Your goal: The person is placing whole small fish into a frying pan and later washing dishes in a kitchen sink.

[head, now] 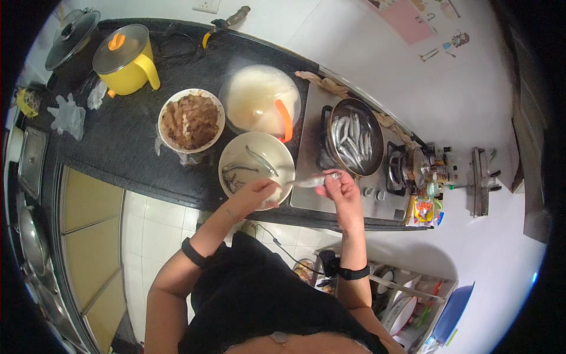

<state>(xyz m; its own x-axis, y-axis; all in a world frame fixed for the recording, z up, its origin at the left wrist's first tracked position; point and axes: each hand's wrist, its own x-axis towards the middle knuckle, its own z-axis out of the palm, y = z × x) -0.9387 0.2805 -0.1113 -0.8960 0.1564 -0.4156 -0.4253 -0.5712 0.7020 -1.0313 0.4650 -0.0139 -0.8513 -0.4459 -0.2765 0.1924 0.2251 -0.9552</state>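
My right hand (pixel 341 190) grips a small silvery fish (pixel 309 182) between thumb and fingers, its tail pointing left towards the bowl. My left hand (pixel 258 194) is over the near rim of a white bowl (pixel 230 150), its fingers curled round a small white wad (pixel 275 197) that looks like paper. Inside the bowl lie a whole fish (pixel 261 160) and some dark scraps (pixel 234 177). Beyond my right hand, a dark frying pan (pixel 376 155) on the stove holds several silvery fish (pixel 352 137) side by side.
A bowl of brown sliced food (pixel 190 119) stands left of the white bowl. Behind is a clear-lidded container (pixel 261 97) with an orange handle. A yellow pot (pixel 126 71), a plastic glove (pixel 68 117) and pliers (pixel 225 26) lie farther left. Bottles (pixel 442 166) stand right of the stove (pixel 309 146).
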